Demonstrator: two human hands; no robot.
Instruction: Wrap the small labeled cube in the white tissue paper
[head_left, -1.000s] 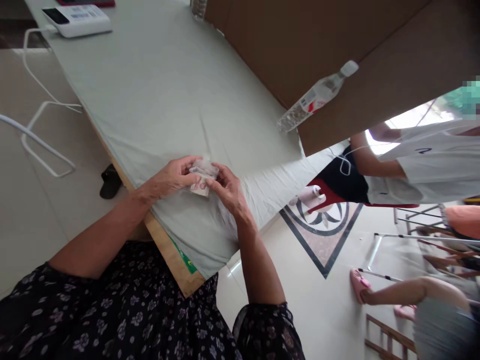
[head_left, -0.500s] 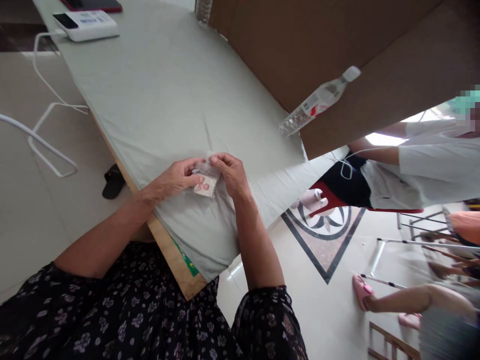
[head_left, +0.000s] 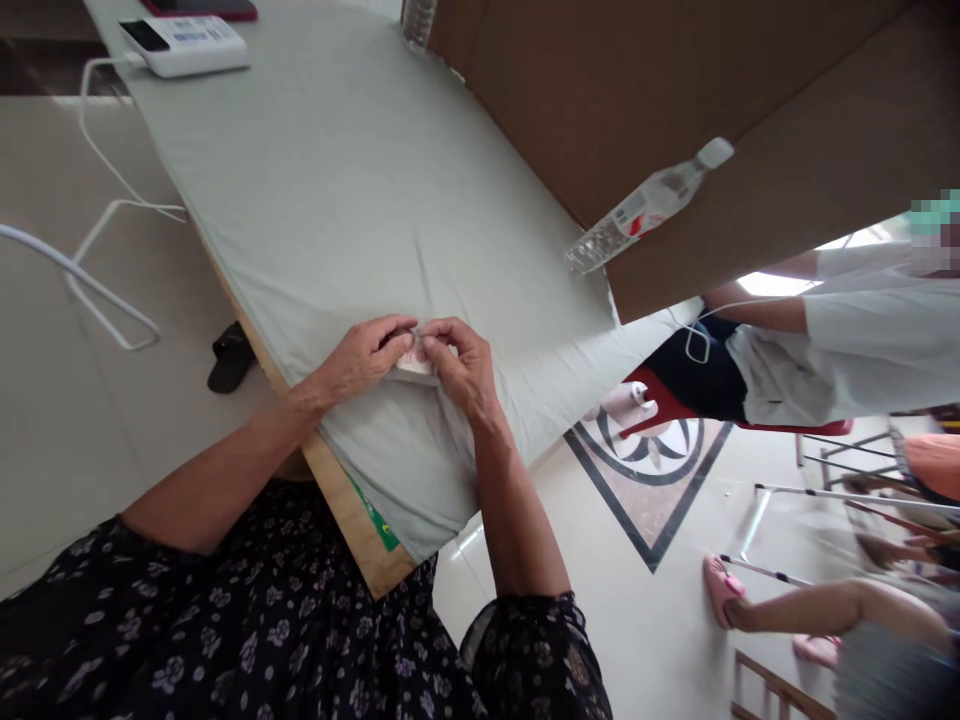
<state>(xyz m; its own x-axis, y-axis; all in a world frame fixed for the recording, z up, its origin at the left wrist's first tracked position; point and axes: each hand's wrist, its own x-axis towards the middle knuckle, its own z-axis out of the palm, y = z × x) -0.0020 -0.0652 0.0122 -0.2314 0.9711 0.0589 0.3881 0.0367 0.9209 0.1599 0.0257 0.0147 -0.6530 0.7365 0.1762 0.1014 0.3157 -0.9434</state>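
Note:
A small whitish packet (head_left: 417, 366) with red printing is held just above the cloth near the table's corner. Its kind is hard to tell, as my fingers cover much of it. From the left side, my left hand (head_left: 369, 352) pinches it between thumb and fingers. Opposite, my right hand (head_left: 463, 362) is closed on its upper right edge, thumb against the fingers. The fingertips of both hands almost meet at the packet's top.
On the pale tablecloth (head_left: 300, 150) stands a clear plastic bottle (head_left: 637, 215) against a large cardboard box (head_left: 637, 80). A white device (head_left: 187, 48) with a cable lies at the far left. Another person in a white shirt (head_left: 862, 340) sits at the right.
My fingers have drawn closer together over the packet and cover more of it. The packet has tilted, and the clear plastic film seen around it before is now hardly visible.

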